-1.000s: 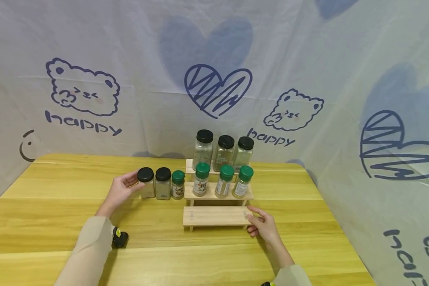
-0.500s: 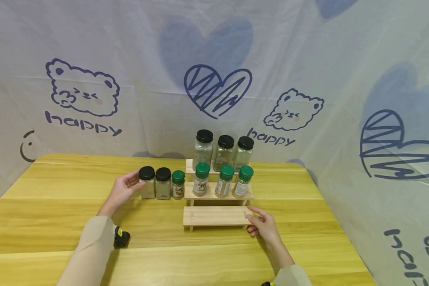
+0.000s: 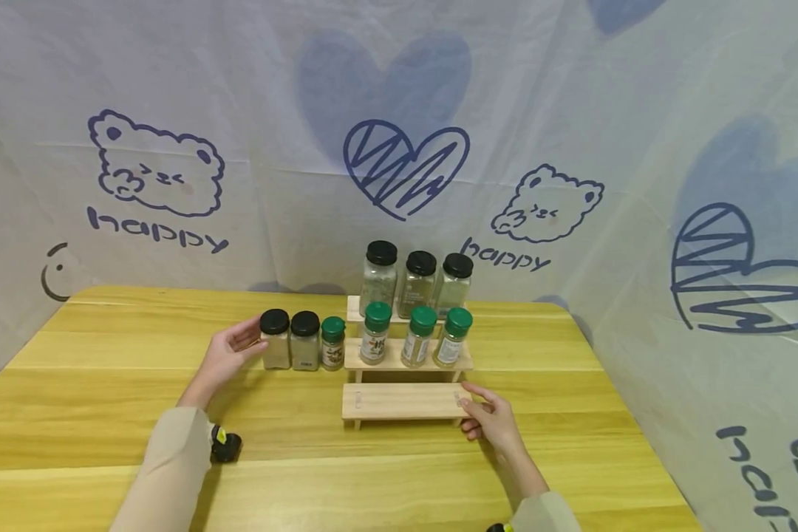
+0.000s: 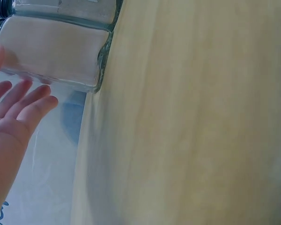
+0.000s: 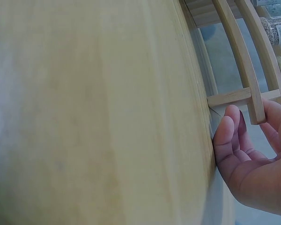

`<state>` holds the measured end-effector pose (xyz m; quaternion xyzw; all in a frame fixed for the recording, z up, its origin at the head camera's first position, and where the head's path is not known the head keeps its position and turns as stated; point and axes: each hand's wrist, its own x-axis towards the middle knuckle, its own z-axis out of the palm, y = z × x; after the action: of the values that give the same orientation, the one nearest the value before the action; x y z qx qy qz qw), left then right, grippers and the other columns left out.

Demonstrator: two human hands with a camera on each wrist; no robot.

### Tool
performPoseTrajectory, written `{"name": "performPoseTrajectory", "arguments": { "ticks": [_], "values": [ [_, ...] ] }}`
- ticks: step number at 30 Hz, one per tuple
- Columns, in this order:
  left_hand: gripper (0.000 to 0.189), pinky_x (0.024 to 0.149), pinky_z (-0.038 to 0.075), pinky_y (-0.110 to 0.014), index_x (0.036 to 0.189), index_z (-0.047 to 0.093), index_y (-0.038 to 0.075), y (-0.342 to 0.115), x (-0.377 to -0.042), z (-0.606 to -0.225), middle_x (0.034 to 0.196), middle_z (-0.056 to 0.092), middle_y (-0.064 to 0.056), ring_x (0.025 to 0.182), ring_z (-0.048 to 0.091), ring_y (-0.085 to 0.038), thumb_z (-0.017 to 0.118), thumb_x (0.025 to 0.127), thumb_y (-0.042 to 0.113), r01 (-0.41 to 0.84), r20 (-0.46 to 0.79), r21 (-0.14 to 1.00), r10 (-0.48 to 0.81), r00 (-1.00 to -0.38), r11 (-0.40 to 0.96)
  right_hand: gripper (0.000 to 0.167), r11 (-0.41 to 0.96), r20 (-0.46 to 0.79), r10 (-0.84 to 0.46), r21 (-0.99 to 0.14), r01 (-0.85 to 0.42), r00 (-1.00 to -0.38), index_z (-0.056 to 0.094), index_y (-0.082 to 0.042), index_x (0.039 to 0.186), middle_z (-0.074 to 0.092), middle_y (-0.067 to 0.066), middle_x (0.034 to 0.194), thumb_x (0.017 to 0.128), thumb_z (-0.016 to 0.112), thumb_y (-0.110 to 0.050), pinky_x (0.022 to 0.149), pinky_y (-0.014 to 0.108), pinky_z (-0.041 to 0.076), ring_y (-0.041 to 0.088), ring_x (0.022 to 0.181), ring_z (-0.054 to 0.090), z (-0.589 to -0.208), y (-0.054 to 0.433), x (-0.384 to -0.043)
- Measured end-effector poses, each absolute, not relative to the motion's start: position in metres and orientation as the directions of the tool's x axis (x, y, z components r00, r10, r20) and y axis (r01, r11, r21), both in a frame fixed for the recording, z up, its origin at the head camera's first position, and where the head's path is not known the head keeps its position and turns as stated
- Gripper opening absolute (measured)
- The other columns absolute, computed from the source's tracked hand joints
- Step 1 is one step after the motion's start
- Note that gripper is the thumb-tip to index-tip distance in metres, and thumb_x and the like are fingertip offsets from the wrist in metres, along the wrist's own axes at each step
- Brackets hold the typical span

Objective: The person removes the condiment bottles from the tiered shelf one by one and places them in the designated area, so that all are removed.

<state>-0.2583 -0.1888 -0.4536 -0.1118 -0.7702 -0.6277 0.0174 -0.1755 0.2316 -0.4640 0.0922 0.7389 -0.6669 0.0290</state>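
My left hand (image 3: 222,362) is at the left side of a square glass jar (image 3: 275,347) with a black lid and pale powder. In the left wrist view its fingers (image 4: 35,105) are spread and nearly straight beside the jar; whether they touch the glass is hard to tell. To the right stand a second black-lidded jar (image 3: 305,349) and a small green-lidded spice bottle (image 3: 333,351). My right hand (image 3: 493,420) grips the right end of the wooden step rack's (image 3: 406,401) lowest shelf, fingers curled around its edge.
Three green-lidded bottles (image 3: 414,347) stand on the rack's middle shelf. Three taller black-lidded jars (image 3: 417,292) fill the top shelf. A printed cloth (image 3: 273,148) hangs behind the wooden table (image 3: 292,458).
The leftmost black-lidded jar has shifted slightly right, towards its neighbour. My left thumb overlaps it less than before. The right hand and the rack stay in place.
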Motion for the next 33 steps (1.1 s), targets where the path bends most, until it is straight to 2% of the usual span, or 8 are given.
{"name": "performPoseTrajectory", "arguments": {
  "ticks": [8, 13, 20, 26, 33],
  "values": [
    [0.047, 0.083, 0.042, -0.015, 0.127, 0.036, -0.014, -0.187, -0.249, -0.45, 0.124, 0.042, -0.031, 0.108, 0.05, -0.024, 0.055, 0.087, 0.002, 0.162, 0.144, 0.958, 0.093, -0.985, 0.238, 0.036, 0.09, -0.167, 0.092, -0.98, 0.175, -0.982, 0.051, 0.003, 0.123, 0.058, 0.009, 0.059, 0.087, 0.056, -0.002, 0.041, 0.022, 0.047, 0.012, 0.047, 0.055, -0.463, 0.232, -0.175],
    [0.041, 0.079, 0.043, -0.013, 0.123, 0.042, -0.014, -0.184, -0.244, -0.447, 0.119, 0.048, -0.031, 0.095, 0.055, -0.007, 0.055, 0.087, 0.003, 0.166, 0.158, 0.947, 0.052, -0.986, 0.276, 0.036, 0.094, -0.158, 0.097, -0.981, 0.168, -0.983, 0.051, 0.004, 0.122, 0.058, 0.008, 0.059, 0.087, 0.056, -0.002, 0.041, 0.021, 0.046, 0.012, 0.046, 0.055, -0.463, 0.232, -0.174],
    [0.038, 0.074, 0.043, -0.011, 0.118, 0.05, -0.01, -0.18, -0.236, -0.437, 0.113, 0.054, -0.026, 0.092, 0.057, -0.013, 0.057, 0.088, 0.011, 0.128, 0.143, 0.919, -0.013, -0.99, 0.373, 0.036, 0.09, -0.168, 0.102, -0.98, 0.177, -0.981, 0.051, 0.003, 0.122, 0.057, 0.007, 0.058, 0.087, 0.056, -0.002, 0.04, 0.021, 0.046, 0.012, 0.046, 0.054, -0.464, 0.231, -0.175],
    [0.034, 0.07, 0.044, -0.013, 0.113, 0.053, -0.01, -0.177, -0.23, -0.433, 0.108, 0.057, -0.025, 0.079, 0.052, 0.0, 0.058, 0.087, 0.011, 0.092, 0.127, 0.913, -0.063, -0.99, 0.398, 0.036, 0.088, -0.17, 0.105, -0.98, 0.179, -0.98, 0.051, 0.003, 0.122, 0.057, 0.008, 0.058, 0.087, 0.055, -0.001, 0.04, 0.021, 0.046, 0.012, 0.046, 0.054, -0.465, 0.231, -0.176],
    [0.028, 0.065, 0.046, -0.013, 0.107, 0.057, -0.01, -0.165, -0.224, -0.427, 0.099, 0.06, -0.02, 0.07, 0.052, 0.003, 0.061, 0.084, 0.006, 0.051, 0.117, 0.945, -0.189, -0.975, 0.323, 0.036, 0.089, -0.164, 0.11, -0.981, 0.174, -0.98, 0.051, 0.004, 0.122, 0.057, 0.007, 0.057, 0.087, 0.056, -0.002, 0.04, 0.02, 0.046, 0.011, 0.045, 0.054, -0.464, 0.23, -0.176]
  ]
}}
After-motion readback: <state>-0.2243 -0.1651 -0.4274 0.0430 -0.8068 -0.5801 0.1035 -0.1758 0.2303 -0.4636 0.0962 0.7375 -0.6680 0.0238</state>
